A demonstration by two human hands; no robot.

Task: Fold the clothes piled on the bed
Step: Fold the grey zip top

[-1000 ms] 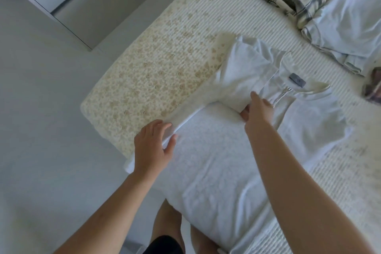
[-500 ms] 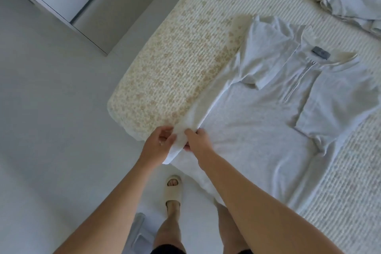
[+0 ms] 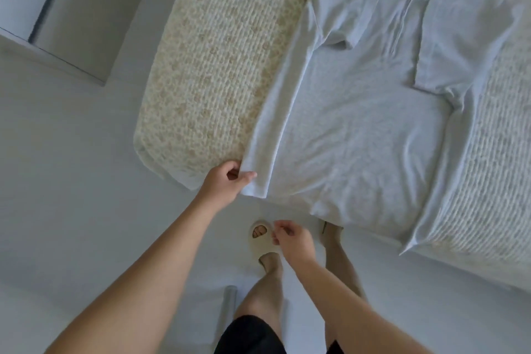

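A pale grey zip-neck shirt (image 3: 359, 123) lies flat on the bed (image 3: 212, 72), collar far, hem at the near edge. Both sleeves are folded in over the body, and the left side is folded inward along its length. My left hand (image 3: 227, 181) pinches the folded bottom-left hem corner at the bed's edge. My right hand (image 3: 290, 238) hangs off the bed above my feet, fingers loosely curled, holding nothing.
The bed's knitted cream cover (image 3: 482, 175) shows on both sides of the shirt. My feet in beige slippers (image 3: 263, 240) stand on the white floor by the bed edge. A wardrobe or door panel (image 3: 71, 17) stands at the far left.
My right hand let go of the hem corner and dropped back off the bed. My left hand keeps the corner. The view tilted down, so the other clothes left the frame.
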